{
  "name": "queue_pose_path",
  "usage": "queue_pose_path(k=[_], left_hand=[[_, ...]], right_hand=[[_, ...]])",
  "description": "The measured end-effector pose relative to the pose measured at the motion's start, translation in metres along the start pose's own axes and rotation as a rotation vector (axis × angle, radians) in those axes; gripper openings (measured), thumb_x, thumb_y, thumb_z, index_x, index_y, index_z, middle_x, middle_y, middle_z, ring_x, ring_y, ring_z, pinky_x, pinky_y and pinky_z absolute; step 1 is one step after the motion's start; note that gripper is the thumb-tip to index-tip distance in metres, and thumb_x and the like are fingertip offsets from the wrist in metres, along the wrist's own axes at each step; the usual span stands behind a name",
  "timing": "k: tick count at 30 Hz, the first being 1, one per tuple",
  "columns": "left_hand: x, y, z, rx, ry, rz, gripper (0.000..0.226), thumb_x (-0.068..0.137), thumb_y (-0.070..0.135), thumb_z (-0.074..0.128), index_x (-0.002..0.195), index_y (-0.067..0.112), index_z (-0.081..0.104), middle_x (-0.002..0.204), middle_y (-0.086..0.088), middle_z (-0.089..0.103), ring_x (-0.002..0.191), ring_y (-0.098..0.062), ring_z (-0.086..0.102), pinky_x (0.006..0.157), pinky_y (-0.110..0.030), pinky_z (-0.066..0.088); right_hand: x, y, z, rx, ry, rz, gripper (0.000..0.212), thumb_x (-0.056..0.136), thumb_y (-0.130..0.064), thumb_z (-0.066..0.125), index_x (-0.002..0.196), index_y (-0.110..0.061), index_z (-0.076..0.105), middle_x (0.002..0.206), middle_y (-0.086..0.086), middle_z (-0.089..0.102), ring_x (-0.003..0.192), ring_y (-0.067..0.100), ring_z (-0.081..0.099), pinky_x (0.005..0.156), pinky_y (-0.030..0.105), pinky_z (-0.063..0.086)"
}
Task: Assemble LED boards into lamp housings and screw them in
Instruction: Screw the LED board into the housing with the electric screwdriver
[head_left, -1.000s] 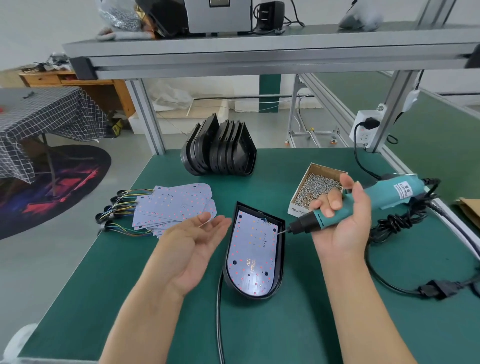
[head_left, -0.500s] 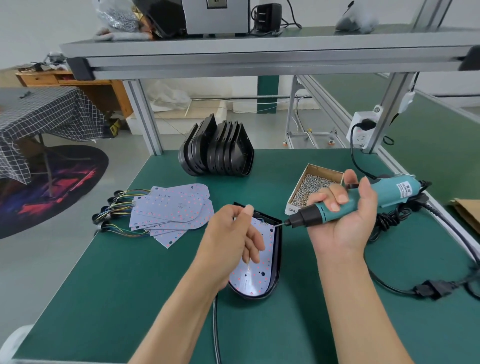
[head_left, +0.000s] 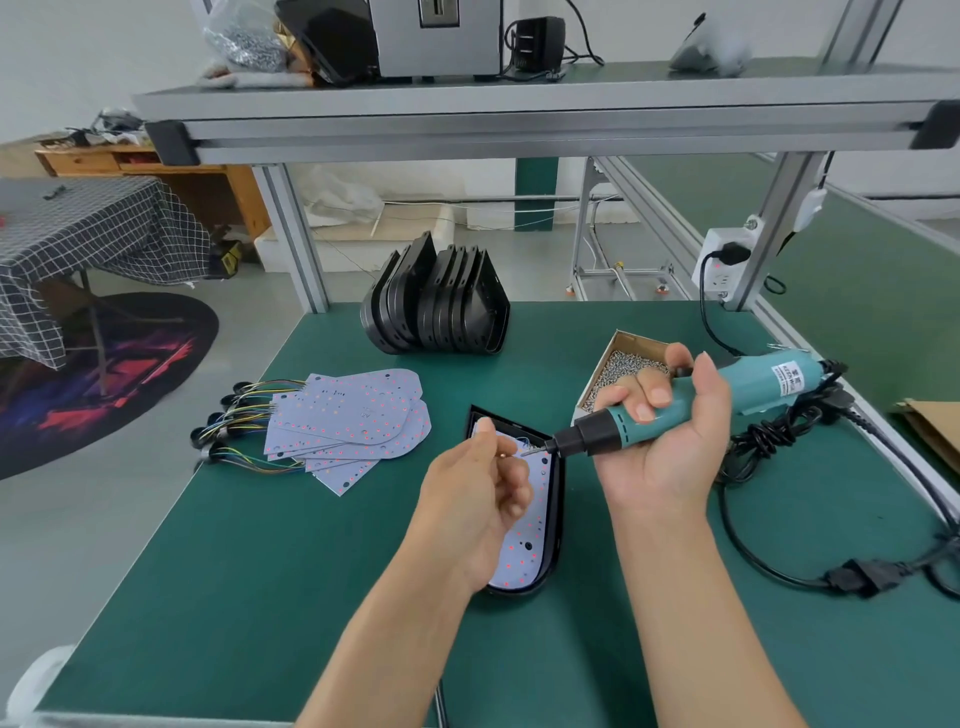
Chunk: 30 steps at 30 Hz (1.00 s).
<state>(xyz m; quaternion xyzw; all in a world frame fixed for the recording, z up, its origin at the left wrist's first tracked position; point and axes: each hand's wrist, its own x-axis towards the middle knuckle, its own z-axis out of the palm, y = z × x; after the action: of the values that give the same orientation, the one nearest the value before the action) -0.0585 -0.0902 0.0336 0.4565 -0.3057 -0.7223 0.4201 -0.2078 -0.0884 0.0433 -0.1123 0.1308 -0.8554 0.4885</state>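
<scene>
Right hand (head_left: 670, 441): wrapped around teal screwdriver (head_left: 691, 410), tip pointing left. Left hand (head_left: 478, 499): fingers curled, pinching a small screw (head_left: 503, 455) at the tip. Below: lamp housing (head_left: 555, 519) holding LED board (head_left: 524, 545), flat on green table (head_left: 260, 545). Beyond: screw box (head_left: 621, 353).

I count one electric screwdriver (head_left: 727, 410), one open box of screws (head_left: 631, 364), one housing holding a board (head_left: 540, 519), one stack of black housings (head_left: 441, 306), one fanned pile of loose LED boards (head_left: 353, 421).
</scene>
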Motion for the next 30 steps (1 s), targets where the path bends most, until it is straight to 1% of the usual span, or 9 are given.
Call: queue_pose_path(k=[3, 5, 10, 14, 17, 19, 22, 25, 30], left_hand=[[-0.001, 0.004, -0.002, -0.118, -0.046, -0.027, 0.022, 0.111, 0.013, 0.044, 0.104, -0.002, 0.058, 0.076, -0.017, 0.073, 0.067, -0.028, 0.074, 0.058, -0.027, 0.060], [0.000, 0.003, -0.005, -0.120, -0.089, -0.004, 0.016, 0.110, 0.004, 0.042, 0.109, -0.006, 0.055, 0.090, -0.024, 0.077, 0.085, -0.034, 0.078, 0.068, -0.029, 0.063], [0.001, -0.003, -0.008, -0.076, -0.149, 0.058, 0.019, 0.110, 0.011, 0.047, 0.107, -0.005, 0.055, 0.104, -0.024, 0.077, 0.101, -0.034, 0.077, 0.082, -0.029, 0.063], [-0.001, -0.004, -0.008, -0.030, -0.173, 0.070, 0.022, 0.110, 0.016, 0.047, 0.109, -0.004, 0.057, 0.102, -0.021, 0.078, 0.097, -0.031, 0.078, 0.075, -0.025, 0.062], [-0.002, -0.006, -0.009, 0.120, -0.110, 0.124, 0.022, 0.108, 0.019, 0.054, 0.094, 0.006, 0.065, 0.087, -0.009, 0.077, 0.080, -0.021, 0.077, 0.067, -0.022, 0.058], [0.000, -0.008, -0.009, 0.188, -0.049, 0.170, 0.022, 0.103, 0.020, 0.062, 0.086, 0.010, 0.069, 0.076, -0.004, 0.063, 0.067, -0.015, 0.062, 0.066, -0.024, 0.055], [0.002, -0.007, -0.010, 0.207, 0.006, 0.207, 0.014, 0.098, 0.017, 0.069, 0.090, 0.008, 0.074, 0.073, -0.003, 0.051, 0.063, -0.015, 0.047, 0.065, -0.027, 0.047], [0.002, -0.005, -0.011, 0.152, 0.037, 0.205, 0.011, 0.095, 0.015, 0.073, 0.089, 0.007, 0.076, 0.069, -0.002, 0.061, 0.063, -0.014, 0.055, 0.063, -0.022, 0.050], [0.000, -0.004, -0.010, -0.017, 0.028, 0.177, 0.009, 0.096, 0.007, 0.070, 0.091, 0.000, 0.073, 0.080, -0.011, 0.074, 0.074, -0.022, 0.074, 0.072, -0.021, 0.060]], right_hand=[[0.000, -0.001, 0.000, 0.000, 0.005, -0.006, 0.018, 0.100, -0.033, 0.054, 0.089, -0.021, 0.060, 0.058, -0.009, 0.042, 0.048, 0.007, 0.037, 0.062, 0.024, 0.046], [0.000, -0.002, 0.001, -0.003, 0.012, -0.015, 0.019, 0.101, -0.034, 0.053, 0.089, -0.021, 0.059, 0.059, -0.009, 0.041, 0.048, 0.007, 0.037, 0.063, 0.024, 0.046], [0.000, -0.001, 0.005, -0.019, 0.019, -0.031, 0.020, 0.102, -0.033, 0.052, 0.089, -0.021, 0.059, 0.059, -0.009, 0.042, 0.049, 0.008, 0.037, 0.064, 0.025, 0.046], [-0.001, 0.000, 0.006, -0.030, 0.003, -0.036, 0.020, 0.102, -0.034, 0.053, 0.089, -0.021, 0.060, 0.059, -0.009, 0.042, 0.049, 0.008, 0.037, 0.065, 0.025, 0.045], [0.000, -0.001, 0.006, -0.032, 0.000, -0.039, 0.020, 0.101, -0.034, 0.053, 0.089, -0.021, 0.060, 0.059, -0.008, 0.042, 0.049, 0.009, 0.037, 0.065, 0.025, 0.044], [0.000, -0.001, 0.006, -0.030, 0.002, -0.042, 0.019, 0.101, -0.033, 0.054, 0.088, -0.021, 0.061, 0.059, -0.008, 0.043, 0.049, 0.009, 0.037, 0.065, 0.025, 0.044], [0.000, -0.002, 0.005, -0.033, 0.003, -0.043, 0.020, 0.101, -0.034, 0.054, 0.088, -0.021, 0.062, 0.059, -0.008, 0.042, 0.049, 0.009, 0.037, 0.064, 0.025, 0.045], [0.000, -0.001, 0.004, -0.035, -0.005, -0.042, 0.020, 0.101, -0.034, 0.054, 0.087, -0.021, 0.062, 0.059, -0.008, 0.043, 0.049, 0.009, 0.037, 0.064, 0.025, 0.045], [0.001, 0.001, 0.003, -0.046, -0.004, -0.052, 0.020, 0.101, -0.033, 0.054, 0.088, -0.021, 0.061, 0.059, -0.008, 0.042, 0.049, 0.010, 0.037, 0.063, 0.026, 0.045]])
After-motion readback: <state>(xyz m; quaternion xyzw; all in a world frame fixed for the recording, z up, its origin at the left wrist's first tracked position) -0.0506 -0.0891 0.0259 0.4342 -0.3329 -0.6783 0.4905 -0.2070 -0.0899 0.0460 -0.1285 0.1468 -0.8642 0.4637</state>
